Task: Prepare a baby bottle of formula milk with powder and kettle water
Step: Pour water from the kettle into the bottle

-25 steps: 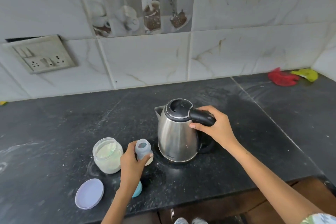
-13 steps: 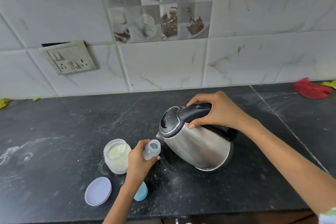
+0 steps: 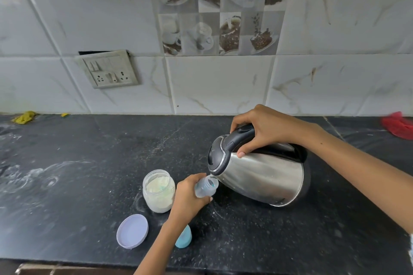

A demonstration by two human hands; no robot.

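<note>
Right hand (image 3: pixel 266 127) grip closed on tilted kettle (image 3: pixel 261 176) handle — left hand (image 3: pixel 187 196) clasps bottle (image 3: pixel 204 187) at spout.

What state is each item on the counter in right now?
kettle: lid shut, tipped, spout at bottle mouth
baby bottle: uncapped, tilted toward spout
powder jar: open, upright, partly full
jar lid: off, on counter
left hand: gripping bottle
right hand: gripping kettle handle

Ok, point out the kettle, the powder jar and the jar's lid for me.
kettle (image 3: pixel 263 176): head view, on its steel side.
powder jar (image 3: pixel 159 194): head view, on its clear wall.
lid (image 3: pixel 132 231): head view, on its flat middle, lying on the counter.
</note>
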